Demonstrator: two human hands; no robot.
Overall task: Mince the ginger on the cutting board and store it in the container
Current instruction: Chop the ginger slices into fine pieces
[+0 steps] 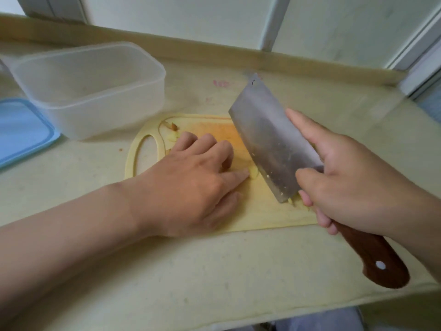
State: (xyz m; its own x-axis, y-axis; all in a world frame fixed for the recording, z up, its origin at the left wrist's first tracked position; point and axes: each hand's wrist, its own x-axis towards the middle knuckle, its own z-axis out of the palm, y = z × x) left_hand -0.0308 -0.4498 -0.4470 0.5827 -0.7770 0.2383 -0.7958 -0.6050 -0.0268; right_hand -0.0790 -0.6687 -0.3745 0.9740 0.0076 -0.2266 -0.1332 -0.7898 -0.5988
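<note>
Left hand (198, 177): fingers curled, pinning ginger (253, 173) on board (262, 218). Ginger sits just right of your fingertips, just beside cleaver (269, 139) edge. Right hand (353, 182): fingers clamped on cleaver. Container (90, 91) well left.

One view, head-worn and wide-angle. It is pitched forward and down onto the desk (214, 271), taken from close above. Left hand (198, 185) and right hand (353, 187) are framed mid-picture; the wall (191, 17) is caught along the top.
</note>
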